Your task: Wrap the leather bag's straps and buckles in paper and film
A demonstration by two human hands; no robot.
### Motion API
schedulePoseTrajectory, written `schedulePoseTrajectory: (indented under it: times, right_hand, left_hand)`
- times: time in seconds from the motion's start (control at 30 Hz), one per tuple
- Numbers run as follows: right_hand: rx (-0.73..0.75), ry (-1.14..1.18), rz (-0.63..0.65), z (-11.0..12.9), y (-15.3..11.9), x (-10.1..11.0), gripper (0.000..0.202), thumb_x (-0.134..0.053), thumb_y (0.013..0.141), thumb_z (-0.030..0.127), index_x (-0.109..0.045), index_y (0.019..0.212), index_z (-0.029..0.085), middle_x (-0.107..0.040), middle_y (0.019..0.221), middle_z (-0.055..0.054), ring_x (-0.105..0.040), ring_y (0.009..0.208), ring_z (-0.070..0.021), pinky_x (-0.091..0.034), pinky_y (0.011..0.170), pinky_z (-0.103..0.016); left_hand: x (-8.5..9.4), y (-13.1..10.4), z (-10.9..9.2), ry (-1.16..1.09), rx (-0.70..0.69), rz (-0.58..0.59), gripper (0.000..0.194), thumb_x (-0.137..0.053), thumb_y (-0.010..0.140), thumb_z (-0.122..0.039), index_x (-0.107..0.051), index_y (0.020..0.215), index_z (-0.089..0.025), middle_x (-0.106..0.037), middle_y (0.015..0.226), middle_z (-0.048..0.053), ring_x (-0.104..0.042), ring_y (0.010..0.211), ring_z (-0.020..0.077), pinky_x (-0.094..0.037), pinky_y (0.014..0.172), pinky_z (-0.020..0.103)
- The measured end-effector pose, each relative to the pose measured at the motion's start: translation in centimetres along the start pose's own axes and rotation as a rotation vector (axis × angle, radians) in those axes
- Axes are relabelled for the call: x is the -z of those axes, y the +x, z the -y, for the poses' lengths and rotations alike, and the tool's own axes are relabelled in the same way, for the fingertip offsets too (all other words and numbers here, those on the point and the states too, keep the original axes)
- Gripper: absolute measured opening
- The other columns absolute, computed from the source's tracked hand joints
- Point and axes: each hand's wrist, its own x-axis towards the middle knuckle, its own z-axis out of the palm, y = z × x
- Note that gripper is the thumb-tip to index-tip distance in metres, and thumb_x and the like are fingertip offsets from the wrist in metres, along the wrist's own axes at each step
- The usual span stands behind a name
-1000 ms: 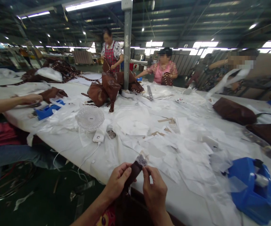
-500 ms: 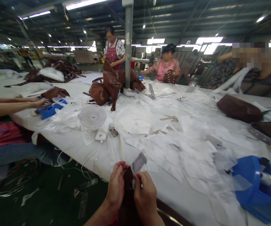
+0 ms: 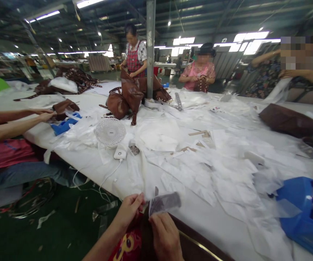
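Observation:
My left hand (image 3: 131, 209) is closed in a pinch beside the upper edge of a dark brown leather piece (image 3: 149, 235); what lies between its fingertips is too small to make out. My right hand (image 3: 167, 233) has its thumb and fingers pressed together on the leather piece, at the near end of a flat grey see-through strip (image 3: 166, 203). That strip sticks out over the table edge, slightly blurred. Along the leather on the right runs a gold zipper (image 3: 200, 248). My palms hide part of the leather.
On the white table (image 3: 213, 232) lie scattered white sheets (image 3: 189, 170), a white fan (image 3: 110, 132) with a cable, and brown leather bags (image 3: 122, 101). A blue tape dispenser (image 3: 297, 214) stands at the right. Co-workers sit or stand around; a person's arms (image 3: 17, 125) reach in from the left.
The grey strip has swung from upright to nearly level, pointing right. My left hand has drawn slightly left and its fingers are now pinched. My right hand has moved little.

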Motion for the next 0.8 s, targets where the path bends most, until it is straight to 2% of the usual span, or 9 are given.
schedulePoseTrajectory:
  times: [0.1, 0.17, 0.2, 0.27, 0.37, 0.47, 0.57, 0.7, 0.8]
  right_hand:
    - [-0.011, 0.114, -0.026, 0.2, -0.5, -0.1, 0.024, -0.049, 0.088, 0.008, -0.065, 0.102, 0.019, -0.068, 0.084, -0.008, -0.063, 0.075, -0.0195, -0.052, 0.067, -0.032]
    - [-0.126, 0.247, -0.037, 0.3, -0.9, 0.2, 0.023, -0.052, 0.088, 0.013, -0.066, 0.104, 0.020, -0.070, 0.091, -0.008, -0.065, 0.082, -0.0204, -0.054, 0.073, -0.032]
    - [-0.250, 0.318, -0.051, 0.4, -1.1, 0.5, 0.020, -0.054, 0.089, 0.017, -0.068, 0.103, 0.021, -0.071, 0.092, -0.007, -0.066, 0.083, -0.0208, -0.054, 0.075, -0.031]
    - [-0.613, 0.480, -0.077, 0.4, -1.3, 1.1, 0.020, -0.057, 0.088, 0.031, -0.071, 0.095, 0.019, -0.072, 0.089, -0.007, -0.068, 0.080, -0.0221, -0.055, 0.075, -0.032]
    - [-1.181, 0.859, -0.163, 0.2, -0.8, 2.2, 0.037, -0.063, 0.080, 0.051, -0.071, 0.083, 0.015, -0.072, 0.080, -0.008, -0.068, 0.074, -0.0228, -0.056, 0.069, -0.031]
    - [-1.472, 1.318, -0.195, -0.1, 0.8, 2.9, 0.035, -0.075, 0.070, 0.048, -0.070, 0.083, 0.016, -0.072, 0.084, -0.007, -0.068, 0.074, -0.0194, -0.055, 0.063, -0.028]
    - [-1.459, 1.433, -0.181, 0.1, 2.7, 2.9, 0.030, -0.078, 0.069, 0.041, -0.070, 0.084, 0.017, -0.072, 0.082, -0.005, -0.066, 0.069, -0.0166, -0.052, 0.057, -0.025]
    - [-1.206, 1.165, -0.195, 1.0, 4.4, 2.8, 0.038, -0.073, 0.072, 0.048, -0.072, 0.087, 0.013, -0.072, 0.079, -0.007, -0.065, 0.076, -0.0220, -0.051, 0.064, -0.029]
    - [-1.084, 0.974, -0.134, 1.5, 5.1, 3.2, 0.040, -0.069, 0.075, 0.049, -0.073, 0.090, 0.012, -0.071, 0.075, -0.007, -0.063, 0.075, -0.0235, -0.050, 0.067, -0.032]
  left_hand:
    - [-0.2, -0.6, -0.5, 0.139, -0.057, 0.099, 0.045, -0.061, 0.071, -0.060, -0.053, 0.065, -0.016, -0.049, 0.053, -0.004, -0.040, 0.048, 0.0094, -0.029, 0.049, 0.022]
    - [-0.5, -0.7, -0.8, 0.176, -0.101, 0.134, 0.038, -0.062, 0.073, -0.053, -0.053, 0.067, -0.016, -0.052, 0.058, -0.003, -0.045, 0.055, 0.0112, -0.033, 0.054, 0.023]
    - [-0.6, -0.7, -0.9, 0.194, -0.113, 0.145, 0.035, -0.061, 0.075, -0.050, -0.053, 0.068, -0.016, -0.053, 0.060, -0.003, -0.046, 0.057, 0.0118, -0.034, 0.056, 0.023]
    - [-0.7, -0.6, -0.9, 0.245, -0.125, 0.159, 0.031, -0.057, 0.078, -0.046, -0.053, 0.070, -0.016, -0.052, 0.062, -0.002, -0.046, 0.059, 0.0124, -0.035, 0.058, 0.024]
    - [-0.8, -0.7, -0.9, 0.299, -0.153, 0.168, 0.028, -0.053, 0.081, -0.043, -0.052, 0.071, -0.017, -0.050, 0.063, -0.003, -0.045, 0.061, 0.0127, -0.034, 0.059, 0.024]
    - [-0.9, -1.3, -1.2, 0.332, -0.209, 0.219, 0.025, -0.051, 0.082, -0.041, -0.052, 0.072, -0.018, -0.048, 0.063, -0.003, -0.043, 0.061, 0.0126, -0.033, 0.059, 0.024]
    - [-0.8, -1.8, -1.9, 0.339, -0.241, 0.246, 0.022, -0.052, 0.081, -0.037, -0.051, 0.070, -0.018, -0.047, 0.061, -0.004, -0.042, 0.059, 0.0118, -0.032, 0.057, 0.023]
    - [-1.1, -1.5, -1.7, 0.110, -0.096, 0.132, 0.023, -0.051, 0.078, -0.039, -0.043, 0.066, -0.021, -0.042, 0.048, -0.007, -0.037, 0.045, 0.0098, -0.027, 0.047, 0.022]
    - [-1.6, -0.4, -0.2, -0.008, -0.006, 0.067, 0.023, -0.051, 0.075, -0.039, -0.041, 0.065, -0.022, -0.039, 0.043, -0.009, -0.034, 0.039, 0.0093, -0.025, 0.044, 0.021]
